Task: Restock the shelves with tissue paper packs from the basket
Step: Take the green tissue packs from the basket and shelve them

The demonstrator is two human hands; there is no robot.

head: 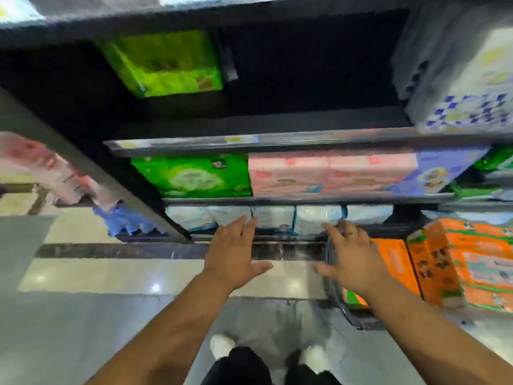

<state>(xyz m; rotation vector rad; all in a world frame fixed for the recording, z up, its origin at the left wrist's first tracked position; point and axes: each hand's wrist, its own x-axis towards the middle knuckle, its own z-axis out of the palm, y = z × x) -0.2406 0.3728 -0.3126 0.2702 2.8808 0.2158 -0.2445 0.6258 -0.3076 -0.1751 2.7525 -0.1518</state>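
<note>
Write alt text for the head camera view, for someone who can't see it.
The left hand and right hand, both open, reach toward pale tissue packs on the bottom shelf. A dark basket holding orange packs stands at the right.

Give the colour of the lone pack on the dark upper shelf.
The pack is bright green; head view.

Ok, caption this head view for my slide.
Open left hand and right hand reach toward white tissue packs on the bottom shelf, basket of orange packs at right.
</note>
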